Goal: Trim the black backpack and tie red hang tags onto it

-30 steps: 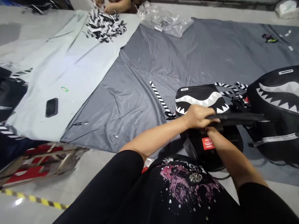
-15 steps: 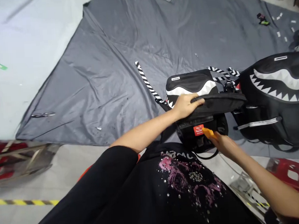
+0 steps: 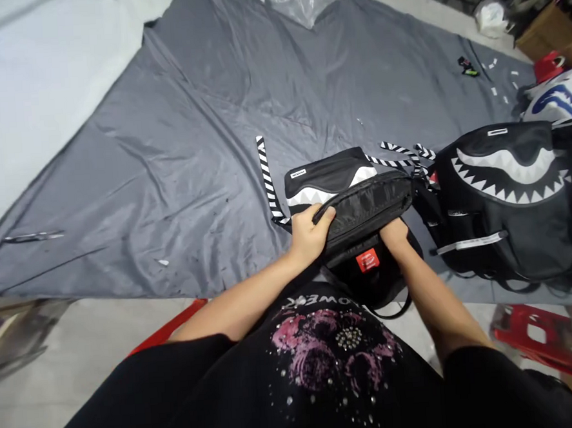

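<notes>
A black bag (image 3: 332, 169) with a white toothed pattern lies open on the grey cloth, near my body. My left hand (image 3: 311, 233) is closed on the edge of its raised black flap, the thumb on top. My right hand (image 3: 394, 233) reaches in under the flap at the right side; its fingers are hidden inside. Below the flap, a red label (image 3: 367, 260) shows on the dark lining. A black-and-white striped strap (image 3: 267, 176) stretches out at the bag's left. The orange thing is out of sight.
A larger black backpack (image 3: 518, 206) with a toothed mouth lies to the right. Grey cloth (image 3: 167, 169) covers the table. Clear plastic (image 3: 297, 0) lies at the far edge, scissors (image 3: 34, 236) at the left. A red stool (image 3: 535, 334) stands at lower right.
My right hand has moved from in front of the red label up under the flap, and the orange thing it held is hidden. The flap is tilted more open. The view has shifted right.
</notes>
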A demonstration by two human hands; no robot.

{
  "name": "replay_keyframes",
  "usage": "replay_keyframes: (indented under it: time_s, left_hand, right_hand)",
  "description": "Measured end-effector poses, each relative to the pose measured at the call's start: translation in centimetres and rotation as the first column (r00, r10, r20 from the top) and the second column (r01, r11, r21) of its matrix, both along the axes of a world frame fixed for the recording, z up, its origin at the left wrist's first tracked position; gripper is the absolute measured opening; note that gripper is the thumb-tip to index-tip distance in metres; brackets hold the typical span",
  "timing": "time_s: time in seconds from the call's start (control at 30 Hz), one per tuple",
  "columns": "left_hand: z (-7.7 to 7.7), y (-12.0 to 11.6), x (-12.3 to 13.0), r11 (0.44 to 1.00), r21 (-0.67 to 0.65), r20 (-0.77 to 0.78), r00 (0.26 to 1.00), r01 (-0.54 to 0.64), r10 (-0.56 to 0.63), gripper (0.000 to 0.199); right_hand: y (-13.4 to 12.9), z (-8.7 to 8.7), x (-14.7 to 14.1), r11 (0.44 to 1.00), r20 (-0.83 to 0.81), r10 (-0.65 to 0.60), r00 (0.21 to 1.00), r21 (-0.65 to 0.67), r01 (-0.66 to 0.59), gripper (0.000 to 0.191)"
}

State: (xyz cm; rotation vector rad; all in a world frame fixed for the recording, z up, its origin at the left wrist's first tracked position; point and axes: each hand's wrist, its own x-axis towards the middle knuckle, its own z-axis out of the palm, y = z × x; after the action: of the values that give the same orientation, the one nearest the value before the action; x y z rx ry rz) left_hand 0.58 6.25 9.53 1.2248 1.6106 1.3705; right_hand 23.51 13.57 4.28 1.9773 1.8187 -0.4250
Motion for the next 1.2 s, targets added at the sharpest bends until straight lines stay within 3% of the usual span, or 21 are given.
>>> replay_keyframes:
  time_s: [0.1,0.23,0.37,0.47,0.67,0.83,1.0,1.2]
  left_hand:
    - [-0.6,0.2,0.6,0.999,0.047,-0.009,1.000,0.013,-0.012,0.046]
    - [-1.5,0.5,1.6,0.997,0.071,-0.027,1.000,0.010,-0.008,0.044]
    - [-2.1,0.8,2.0,0.993,0.116,-0.059,0.998,0.017,-0.010,0.045]
    - [-2.1,1.0,2.0,0.987,0.150,-0.084,0.995,0.061,-0.049,0.046]
    - [-1.9,1.0,1.9,0.968,0.165,-0.181,0.971,0.190,-0.160,0.045]
    - [-1.9,1.2,2.1,0.966,0.176,-0.197,0.969,0.187,-0.152,0.046]
    - [-1.8,1.1,2.2,0.963,0.187,-0.198,0.967,0.196,-0.158,0.046]
    - [-1.2,0.6,2.5,0.948,0.164,-0.240,0.943,0.274,-0.231,0.043]
  right_hand:
    - [-1.7,2.4,4.3,0.994,0.076,-0.087,0.993,-0.055,0.092,0.046]
    - [-8.4,5.3,8.7,0.954,0.067,-0.166,0.984,-0.240,0.178,0.036]
    - [-14.5,5.1,9.2,0.878,-0.030,-0.228,0.973,-0.438,0.192,0.027]
    - [-14.9,4.3,9.8,0.845,-0.067,-0.245,0.967,-0.504,0.179,0.031]
    - [-13.1,3.8,12.3,0.917,0.020,-0.193,0.981,-0.352,0.187,0.037]
    - [-14.8,3.0,11.1,0.917,-0.058,-0.159,0.986,-0.379,0.125,0.040]
    - [-15.4,3.8,10.9,0.965,-0.033,-0.153,0.988,-0.219,0.142,0.043]
    - [-19.3,2.9,7.9,0.982,-0.094,-0.177,0.980,-0.083,0.170,0.043]
